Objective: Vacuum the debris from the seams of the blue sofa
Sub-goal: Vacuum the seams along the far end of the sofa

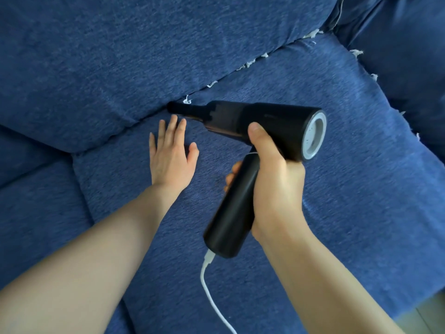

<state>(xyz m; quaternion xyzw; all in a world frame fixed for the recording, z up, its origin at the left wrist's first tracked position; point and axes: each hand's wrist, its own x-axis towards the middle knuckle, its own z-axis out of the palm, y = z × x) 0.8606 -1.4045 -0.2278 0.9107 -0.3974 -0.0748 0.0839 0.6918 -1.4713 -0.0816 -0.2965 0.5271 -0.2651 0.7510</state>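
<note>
I get soft, even daylight with faint shadows, mild softness overall, and wide-angle bending and blur toward the frame edges.

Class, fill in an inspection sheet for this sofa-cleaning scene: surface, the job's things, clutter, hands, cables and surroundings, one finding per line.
Surface: blue sofa seat cushion, fabric, with a back cushion behind it.
Job's things: black handheld vacuum, nozzle tip at the seam; white debris scraps strung along the seam toward the corner, more along the right-hand seam.
Clutter: nothing seen apart from the debris.
Hands: left hand flat on the seat cushion, fingers straight, beside the nozzle; right hand grips the vacuum's handle.
Cables: white cable plugged into the handle's base, trailing out of the bottom of the frame.
Surroundings: a strip of floor at bottom right.
</note>
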